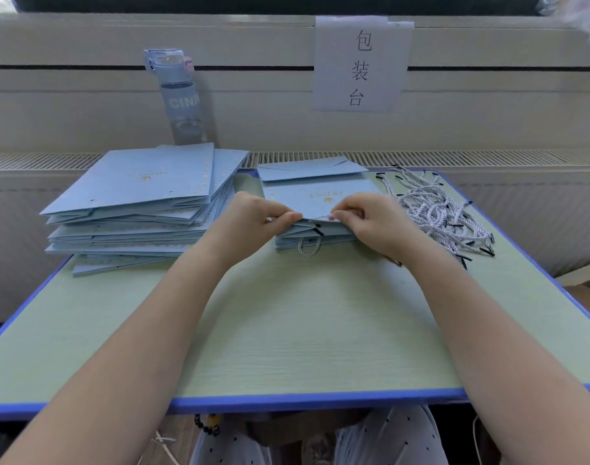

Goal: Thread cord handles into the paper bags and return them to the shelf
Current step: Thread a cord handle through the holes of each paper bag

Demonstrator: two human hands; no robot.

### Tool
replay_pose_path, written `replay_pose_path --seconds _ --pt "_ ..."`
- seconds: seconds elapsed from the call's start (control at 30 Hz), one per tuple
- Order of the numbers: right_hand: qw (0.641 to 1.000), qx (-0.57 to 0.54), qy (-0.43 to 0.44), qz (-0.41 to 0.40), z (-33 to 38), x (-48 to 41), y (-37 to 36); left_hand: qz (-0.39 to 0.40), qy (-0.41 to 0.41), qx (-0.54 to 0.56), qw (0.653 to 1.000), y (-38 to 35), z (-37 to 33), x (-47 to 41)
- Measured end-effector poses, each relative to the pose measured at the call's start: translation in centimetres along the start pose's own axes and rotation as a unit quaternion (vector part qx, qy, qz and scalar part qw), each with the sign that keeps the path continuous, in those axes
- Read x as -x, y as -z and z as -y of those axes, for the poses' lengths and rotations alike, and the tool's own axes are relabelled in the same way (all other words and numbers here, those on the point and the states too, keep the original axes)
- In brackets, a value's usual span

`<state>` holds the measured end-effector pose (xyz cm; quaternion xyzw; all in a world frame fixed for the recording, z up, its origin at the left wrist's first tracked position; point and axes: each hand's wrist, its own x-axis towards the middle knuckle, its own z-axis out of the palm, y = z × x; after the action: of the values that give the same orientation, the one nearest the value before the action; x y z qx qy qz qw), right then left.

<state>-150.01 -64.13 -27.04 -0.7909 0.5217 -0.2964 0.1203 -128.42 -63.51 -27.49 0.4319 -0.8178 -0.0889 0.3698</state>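
Note:
A flat light-blue paper bag (320,196) lies on top of a small stack of bags at the middle of the table. My left hand (253,216) pinches its near edge on the left side. My right hand (367,219) pinches the same edge on the right, where a bit of white cord shows at the fingertips. A looped cord handle (309,246) hangs out of a bag lower in that stack. A loose heap of white twisted cords with black tips (438,213) lies to the right. A taller pile of flat blue bags (142,203) sits at the left.
The green table (287,330) has a blue rim. A grey-blue water bottle (179,95) stands behind the left pile against the wall. A paper sign (359,65) hangs on the wall behind. Polka-dot fabric shows below the table's front edge.

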Motion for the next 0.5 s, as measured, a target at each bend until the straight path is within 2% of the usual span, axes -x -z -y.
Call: replay_pose_path --seconds 0.17,0.5 --pt "0.992 0.002 -0.008 -0.124 -0.2 -0.2 -0.4 -0.017 0.015 0.015 1.000 0.0 -0.2 -0.2" --pt "0.976 0.045 -0.044 -0.211 -1.4 -0.4 0.3 -0.047 0.055 0.030 0.997 1.2 0.2 -0.2"
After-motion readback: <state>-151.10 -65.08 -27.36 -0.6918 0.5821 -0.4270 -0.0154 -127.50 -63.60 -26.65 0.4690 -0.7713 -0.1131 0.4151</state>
